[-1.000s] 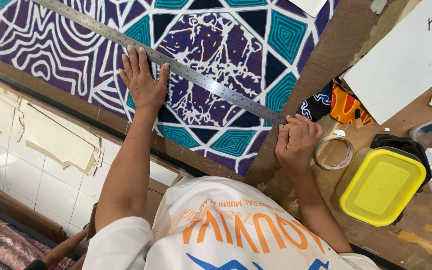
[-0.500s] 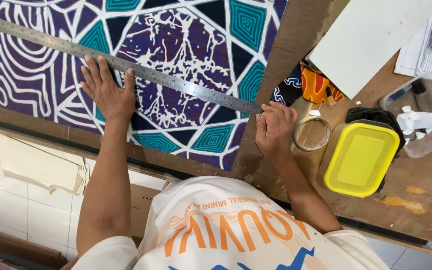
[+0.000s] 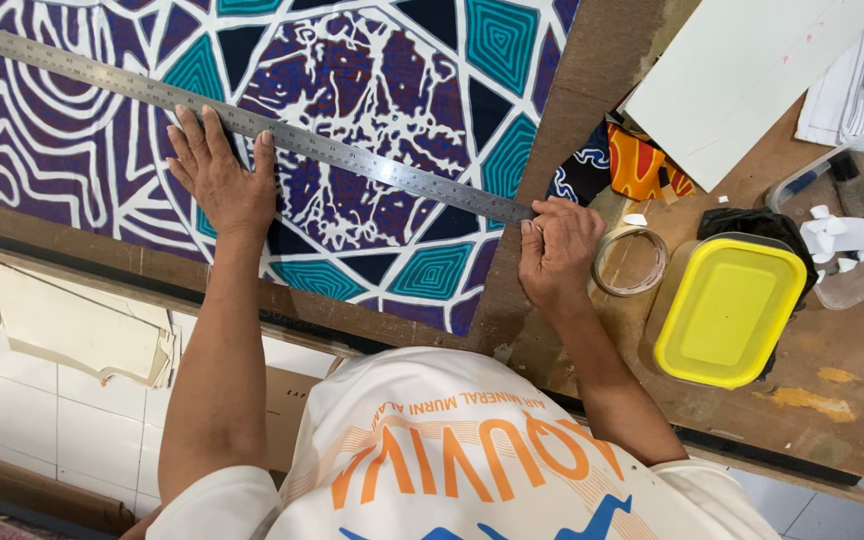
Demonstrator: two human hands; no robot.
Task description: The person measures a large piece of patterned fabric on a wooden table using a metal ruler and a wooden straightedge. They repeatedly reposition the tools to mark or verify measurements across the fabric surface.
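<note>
Two hands rest on one long steel ruler (image 3: 252,125), which lies slantwise across the purple, white and teal patterned cloth (image 3: 372,80) spread over a brown board on the worktop (image 3: 812,420). Compared with a second ago, the ruler's right end has dropped lower on the cloth, nearer the brown board edge, and the view has shifted so that both hands sit lower in the picture. The left hand (image 3: 220,178) lies flat and fully open, fingers spread, pressing the ruler near its middle. The right hand (image 3: 555,250) is curled over the ruler's right tip, fingers bent down; how firmly it grips I cannot tell. Just beside that hand stands a roll of clear tape (image 3: 630,262), then a yellow-lidded plastic box (image 3: 727,310), with a clear tub of white scraps (image 3: 852,235) further right. A white card sheet (image 3: 742,75) leans above.
</note>
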